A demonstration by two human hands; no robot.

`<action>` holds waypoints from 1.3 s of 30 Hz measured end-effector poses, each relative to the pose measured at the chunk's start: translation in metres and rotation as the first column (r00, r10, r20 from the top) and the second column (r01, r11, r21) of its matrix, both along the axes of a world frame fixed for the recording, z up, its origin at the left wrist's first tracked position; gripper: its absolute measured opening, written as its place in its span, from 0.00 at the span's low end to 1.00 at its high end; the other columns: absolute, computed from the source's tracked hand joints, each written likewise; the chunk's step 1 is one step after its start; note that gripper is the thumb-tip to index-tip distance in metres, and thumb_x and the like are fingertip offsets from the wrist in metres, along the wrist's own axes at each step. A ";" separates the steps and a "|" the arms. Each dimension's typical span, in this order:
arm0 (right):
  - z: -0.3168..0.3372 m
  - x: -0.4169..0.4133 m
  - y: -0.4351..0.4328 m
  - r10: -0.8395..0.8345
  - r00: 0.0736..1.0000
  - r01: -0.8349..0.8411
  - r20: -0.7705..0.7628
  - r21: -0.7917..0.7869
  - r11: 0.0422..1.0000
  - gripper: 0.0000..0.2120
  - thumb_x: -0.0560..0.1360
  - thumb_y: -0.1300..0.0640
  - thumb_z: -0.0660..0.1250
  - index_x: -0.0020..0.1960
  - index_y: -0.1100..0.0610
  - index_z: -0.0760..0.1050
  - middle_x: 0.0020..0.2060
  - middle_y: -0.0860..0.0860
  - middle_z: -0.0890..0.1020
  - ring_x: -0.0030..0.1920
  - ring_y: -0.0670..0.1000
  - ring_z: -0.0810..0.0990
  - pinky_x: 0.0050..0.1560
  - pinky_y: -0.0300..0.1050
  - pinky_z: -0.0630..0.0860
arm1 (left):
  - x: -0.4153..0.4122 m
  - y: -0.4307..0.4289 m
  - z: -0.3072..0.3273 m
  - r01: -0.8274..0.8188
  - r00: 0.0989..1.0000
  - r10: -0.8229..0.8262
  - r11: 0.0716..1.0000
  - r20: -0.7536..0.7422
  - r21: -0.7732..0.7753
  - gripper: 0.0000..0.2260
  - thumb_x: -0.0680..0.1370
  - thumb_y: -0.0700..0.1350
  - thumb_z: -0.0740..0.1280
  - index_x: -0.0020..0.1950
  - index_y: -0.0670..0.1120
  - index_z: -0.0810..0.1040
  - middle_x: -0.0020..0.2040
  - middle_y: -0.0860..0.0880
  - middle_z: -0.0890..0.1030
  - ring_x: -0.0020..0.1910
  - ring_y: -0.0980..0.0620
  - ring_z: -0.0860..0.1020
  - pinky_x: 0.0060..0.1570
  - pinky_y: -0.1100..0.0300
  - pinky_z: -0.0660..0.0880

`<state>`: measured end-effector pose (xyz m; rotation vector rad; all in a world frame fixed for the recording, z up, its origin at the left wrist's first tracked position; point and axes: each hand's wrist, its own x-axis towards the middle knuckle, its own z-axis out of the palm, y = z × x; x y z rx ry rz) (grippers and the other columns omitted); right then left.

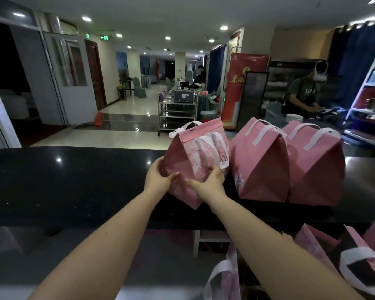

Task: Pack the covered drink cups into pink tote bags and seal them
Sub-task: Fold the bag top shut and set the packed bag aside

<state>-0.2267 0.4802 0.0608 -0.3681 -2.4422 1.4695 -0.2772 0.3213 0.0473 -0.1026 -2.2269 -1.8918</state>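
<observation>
A sealed pink tote bag (188,152) with white handles stands tilted on the black counter (74,180). My left hand (158,176) holds its left lower side, thumb across the front. My right hand (210,180) holds its front lower part, fingers wrapped round the right side. Two more sealed pink tote bags stand to the right, one (260,161) beside the held bag and another (314,163) further right. No drink cups are visible; the bags hide their contents.
Empty pink tote bags (355,256) with white handles lie below the counter at the lower right. Beyond the counter a metal trolley (178,113) stands on the tiled floor. A person (305,92) works at the back right beside a stack of plates (294,118).
</observation>
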 end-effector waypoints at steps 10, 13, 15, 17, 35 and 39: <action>-0.008 -0.008 0.035 -0.045 0.990 0.042 -0.137 -0.021 0.999 0.14 0.70 0.58 0.72 0.49 0.47 0.70 0.45 0.50 0.81 0.42 0.50 0.80 0.40 0.43 0.78 | 0.010 0.024 -0.013 -0.076 0.995 0.055 0.956 -0.082 -0.283 0.16 0.66 0.58 0.74 0.46 0.58 0.71 0.43 0.57 0.78 0.40 0.56 0.79 0.38 0.56 0.76; -0.011 -0.009 0.039 -0.045 0.994 0.051 -0.096 0.061 0.997 0.12 0.70 0.58 0.71 0.49 0.50 0.70 0.43 0.49 0.80 0.42 0.51 0.80 0.43 0.49 0.79 | 0.006 0.025 -0.011 -0.053 0.998 0.047 0.972 -0.030 -0.229 0.14 0.68 0.54 0.75 0.42 0.54 0.70 0.41 0.54 0.79 0.38 0.54 0.79 0.31 0.60 0.70; -0.013 -0.009 0.043 -0.041 0.998 0.047 -0.052 0.109 0.993 0.12 0.71 0.57 0.70 0.50 0.53 0.70 0.43 0.50 0.79 0.44 0.52 0.79 0.44 0.50 0.78 | 0.006 0.022 -0.016 -0.023 1.000 0.023 0.979 -0.001 -0.200 0.14 0.68 0.53 0.76 0.43 0.54 0.72 0.43 0.53 0.79 0.39 0.52 0.79 0.34 0.57 0.75; -0.016 -0.010 0.047 -0.050 0.999 0.052 -0.014 0.134 0.990 0.11 0.71 0.56 0.70 0.49 0.54 0.70 0.42 0.49 0.78 0.44 0.52 0.78 0.44 0.48 0.76 | 0.010 0.015 -0.025 0.003 1.000 0.001 0.980 0.020 -0.201 0.14 0.67 0.53 0.76 0.44 0.55 0.73 0.43 0.53 0.80 0.39 0.53 0.80 0.37 0.54 0.79; -0.028 0.002 0.071 -0.165 0.986 0.165 -0.016 0.136 0.977 0.17 0.73 0.63 0.66 0.62 0.56 0.73 0.54 0.53 0.80 0.53 0.53 0.79 0.48 0.39 0.70 | -0.005 0.055 -0.031 0.086 0.996 -0.081 0.976 0.028 -0.199 0.13 0.73 0.40 0.71 0.50 0.56 0.75 0.46 0.57 0.80 0.43 0.58 0.80 0.38 0.64 0.76; -0.027 0.017 0.082 -0.141 0.987 0.154 -0.084 0.184 0.971 0.19 0.71 0.64 0.67 0.61 0.56 0.73 0.54 0.54 0.80 0.54 0.54 0.79 0.52 0.42 0.73 | 0.011 0.046 -0.032 0.115 0.993 -0.113 0.968 0.022 -0.223 0.15 0.73 0.43 0.75 0.52 0.57 0.74 0.46 0.58 0.80 0.45 0.61 0.78 0.38 0.69 0.72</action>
